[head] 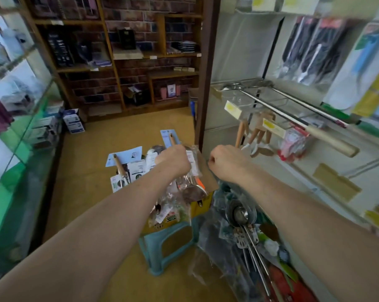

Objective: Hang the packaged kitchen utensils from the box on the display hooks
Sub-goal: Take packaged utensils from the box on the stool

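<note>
1. The left hand is clamped on the top of a clear packaged utensil, a metal spoon or ladle by its look. It holds it over the yellow box, which stands on a teal stool.
2. The right hand hovers just beside it with the fingers curled; I cannot tell if it holds anything.
3. I judge the step to be the lifting out of one pack. Pull it straight up, because the other packs stand crowded in the box and may come along (their plastic catches easily).
4. Let the right hand find the hanging hole of the pack before turning to the display hooks on the right.
5. Choose a hook with free length; some carry wooden-handled tools.
</note>
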The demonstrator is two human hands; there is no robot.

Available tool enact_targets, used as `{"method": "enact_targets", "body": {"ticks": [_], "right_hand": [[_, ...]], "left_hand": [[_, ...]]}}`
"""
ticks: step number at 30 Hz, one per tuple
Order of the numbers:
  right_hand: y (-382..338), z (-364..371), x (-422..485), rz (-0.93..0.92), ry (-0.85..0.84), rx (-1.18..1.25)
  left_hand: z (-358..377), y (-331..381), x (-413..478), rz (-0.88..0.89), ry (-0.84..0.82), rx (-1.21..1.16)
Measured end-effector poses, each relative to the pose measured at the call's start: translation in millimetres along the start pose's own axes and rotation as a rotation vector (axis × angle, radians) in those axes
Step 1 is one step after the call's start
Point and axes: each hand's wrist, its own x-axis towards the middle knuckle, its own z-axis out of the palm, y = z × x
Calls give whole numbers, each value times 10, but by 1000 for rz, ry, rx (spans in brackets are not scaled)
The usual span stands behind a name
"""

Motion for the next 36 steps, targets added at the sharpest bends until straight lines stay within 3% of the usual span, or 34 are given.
{"method": "enact_targets", "body": {"ticks": [17,36], "right_hand": [[-258,441,914,-77,-117,15],[196,1224,2583,-182,-288,94]], "left_hand": [[85,-882,492,-187,-46,-37],[750,-867,1715,-389,-210,-49]]}}
